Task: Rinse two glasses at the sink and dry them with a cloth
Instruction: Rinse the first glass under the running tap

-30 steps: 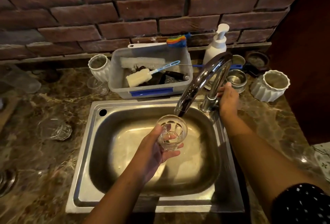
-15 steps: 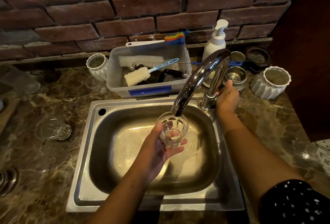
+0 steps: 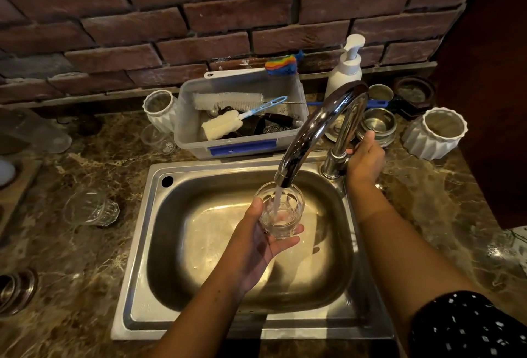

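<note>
Water (image 3: 277,200) is flowing now: left grip (image 3: 256,245) wraps the glass (image 3: 285,219), upright just under the spout (image 3: 310,135), right grip (image 3: 366,159) holds the tap lever (image 3: 350,152). Second glass (image 3: 89,209) sits well left, nearer the left grip.

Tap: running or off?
Running. A water stream falls from the tap spout into the glass held by the left hand; the right hand is at the tap's base.
</note>
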`<control>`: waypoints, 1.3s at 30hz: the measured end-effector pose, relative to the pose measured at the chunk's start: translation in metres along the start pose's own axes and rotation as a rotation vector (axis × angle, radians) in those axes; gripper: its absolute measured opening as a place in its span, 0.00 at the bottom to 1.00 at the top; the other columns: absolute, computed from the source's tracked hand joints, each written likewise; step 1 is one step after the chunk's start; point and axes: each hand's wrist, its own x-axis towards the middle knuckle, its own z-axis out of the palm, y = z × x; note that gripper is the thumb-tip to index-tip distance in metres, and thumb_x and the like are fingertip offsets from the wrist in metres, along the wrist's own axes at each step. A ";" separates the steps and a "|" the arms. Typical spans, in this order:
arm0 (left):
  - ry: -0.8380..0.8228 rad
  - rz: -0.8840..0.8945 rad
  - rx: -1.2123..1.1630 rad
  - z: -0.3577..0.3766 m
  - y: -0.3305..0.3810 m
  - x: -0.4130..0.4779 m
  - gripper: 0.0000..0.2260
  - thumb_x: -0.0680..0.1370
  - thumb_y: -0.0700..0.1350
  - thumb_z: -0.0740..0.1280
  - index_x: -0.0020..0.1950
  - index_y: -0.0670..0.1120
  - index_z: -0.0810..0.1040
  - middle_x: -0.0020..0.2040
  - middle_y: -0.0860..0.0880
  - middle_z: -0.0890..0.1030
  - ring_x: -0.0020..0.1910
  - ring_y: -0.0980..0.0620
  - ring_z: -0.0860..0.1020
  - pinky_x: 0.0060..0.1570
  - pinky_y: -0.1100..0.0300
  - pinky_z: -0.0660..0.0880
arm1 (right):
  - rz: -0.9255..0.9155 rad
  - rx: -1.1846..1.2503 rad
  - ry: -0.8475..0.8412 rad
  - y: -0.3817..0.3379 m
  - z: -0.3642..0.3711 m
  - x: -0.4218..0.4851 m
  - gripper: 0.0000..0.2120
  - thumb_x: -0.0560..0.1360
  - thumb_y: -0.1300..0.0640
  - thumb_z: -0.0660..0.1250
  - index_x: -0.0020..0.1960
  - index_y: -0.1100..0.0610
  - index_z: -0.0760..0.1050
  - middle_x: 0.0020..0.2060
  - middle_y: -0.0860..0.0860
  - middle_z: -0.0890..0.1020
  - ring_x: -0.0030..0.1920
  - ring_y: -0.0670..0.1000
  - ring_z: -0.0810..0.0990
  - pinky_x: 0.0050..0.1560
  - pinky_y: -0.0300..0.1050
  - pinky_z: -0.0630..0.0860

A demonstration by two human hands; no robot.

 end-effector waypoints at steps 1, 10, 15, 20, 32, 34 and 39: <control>0.001 0.009 0.006 0.000 0.000 0.000 0.31 0.75 0.62 0.63 0.72 0.45 0.73 0.65 0.38 0.81 0.63 0.33 0.79 0.59 0.48 0.80 | 0.013 0.014 -0.005 0.001 0.000 0.000 0.27 0.84 0.44 0.50 0.41 0.60 0.77 0.39 0.57 0.83 0.40 0.56 0.80 0.45 0.48 0.75; 0.036 0.061 -0.004 -0.005 -0.001 -0.002 0.27 0.73 0.61 0.69 0.66 0.46 0.76 0.63 0.39 0.82 0.61 0.36 0.81 0.59 0.45 0.79 | -0.141 -0.065 -0.076 -0.014 -0.041 -0.060 0.20 0.80 0.57 0.63 0.71 0.56 0.68 0.66 0.52 0.73 0.64 0.48 0.74 0.66 0.46 0.74; 0.078 0.102 0.072 -0.011 -0.002 -0.012 0.29 0.74 0.61 0.68 0.68 0.43 0.76 0.64 0.40 0.82 0.62 0.39 0.81 0.67 0.37 0.73 | -0.600 -0.148 -0.516 -0.041 -0.077 -0.163 0.18 0.80 0.57 0.63 0.69 0.51 0.70 0.63 0.42 0.72 0.60 0.31 0.69 0.61 0.26 0.65; -0.006 0.143 0.217 -0.021 0.000 -0.027 0.24 0.82 0.59 0.60 0.70 0.44 0.76 0.66 0.41 0.81 0.66 0.42 0.79 0.69 0.39 0.72 | -0.901 -0.487 -0.962 -0.039 -0.085 -0.195 0.23 0.79 0.42 0.57 0.73 0.38 0.62 0.70 0.39 0.73 0.71 0.35 0.63 0.74 0.40 0.59; 0.060 0.134 0.240 -0.009 0.010 -0.022 0.24 0.79 0.61 0.64 0.66 0.45 0.78 0.60 0.41 0.84 0.61 0.42 0.82 0.62 0.41 0.78 | -1.077 -0.765 -1.116 -0.054 -0.063 -0.181 0.08 0.79 0.51 0.62 0.54 0.51 0.77 0.51 0.52 0.84 0.50 0.55 0.82 0.49 0.50 0.78; 0.015 0.095 0.137 -0.009 0.010 -0.018 0.28 0.80 0.64 0.61 0.69 0.44 0.75 0.63 0.39 0.82 0.62 0.42 0.82 0.65 0.38 0.75 | -1.091 -0.674 -1.113 -0.054 -0.064 -0.178 0.07 0.78 0.52 0.63 0.54 0.49 0.77 0.51 0.51 0.84 0.51 0.53 0.81 0.50 0.48 0.78; 0.058 -0.094 -0.129 -0.006 0.018 -0.008 0.27 0.79 0.61 0.65 0.68 0.41 0.79 0.65 0.38 0.81 0.59 0.42 0.82 0.51 0.49 0.80 | -1.055 -0.552 -1.107 -0.052 -0.071 -0.168 0.11 0.77 0.47 0.63 0.55 0.47 0.80 0.53 0.44 0.84 0.53 0.45 0.79 0.59 0.46 0.74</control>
